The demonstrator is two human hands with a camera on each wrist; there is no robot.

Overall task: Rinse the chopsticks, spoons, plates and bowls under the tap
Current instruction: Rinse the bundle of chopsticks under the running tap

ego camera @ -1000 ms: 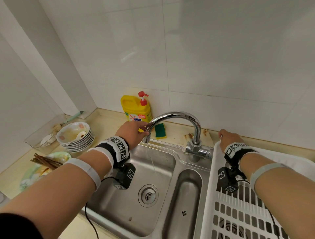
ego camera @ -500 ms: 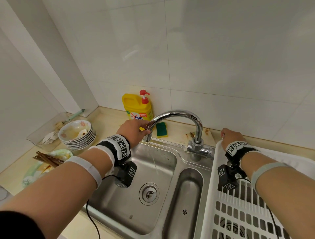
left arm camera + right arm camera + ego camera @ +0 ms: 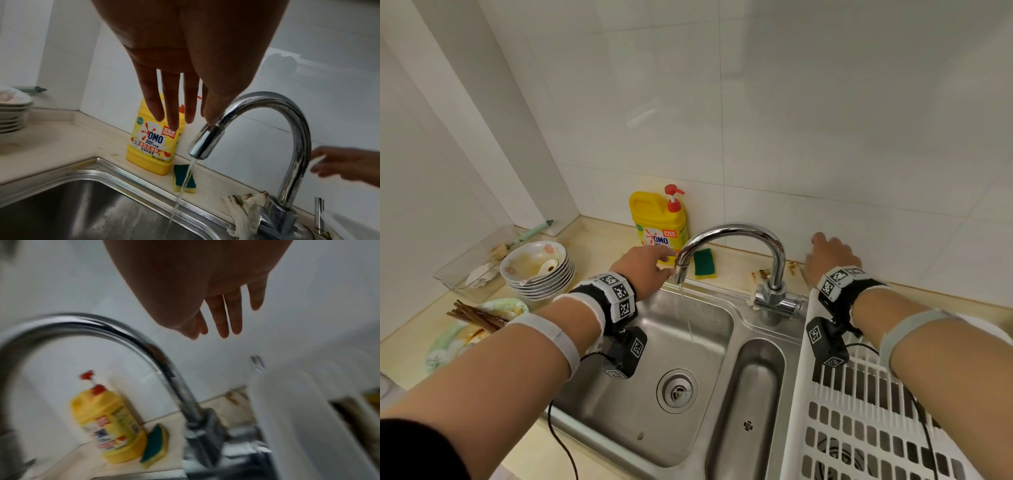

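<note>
Steel sink and white rack are seen nearest, water falling from the tap. Left hand is held at the spout, fingers straight, grasping nothing. Right hand is spread loose beyond the rack. Chopsticks, plate and bowls are left on the bench.

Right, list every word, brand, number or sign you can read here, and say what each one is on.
"OMO": front label of the yellow detergent bottle, by the sponge.
Chinese lines on that label: blurred, not readable for certain.
Small round green badge on the bottle: too small to read.
Black-and-white square code markers on the wrist bands: patterns only, no text.
No other text can be read.
</note>
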